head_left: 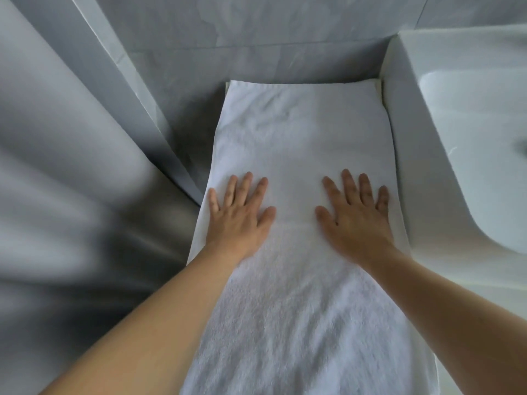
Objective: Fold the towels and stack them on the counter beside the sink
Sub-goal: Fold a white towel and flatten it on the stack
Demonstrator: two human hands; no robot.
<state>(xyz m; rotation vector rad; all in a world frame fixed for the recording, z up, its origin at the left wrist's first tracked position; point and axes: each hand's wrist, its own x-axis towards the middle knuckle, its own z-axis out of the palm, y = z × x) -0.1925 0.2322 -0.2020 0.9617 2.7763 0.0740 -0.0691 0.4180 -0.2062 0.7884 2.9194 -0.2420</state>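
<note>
A white towel lies lengthwise, running from the near edge toward the wall. Both forearms reach over it. The left hand and right hand press flat on it, fingers spread, gripping nothing. The sink sits just right.

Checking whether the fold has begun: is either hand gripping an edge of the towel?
No: the left hand and the right hand both lie flat, fingers spread, on the white towel.
</note>
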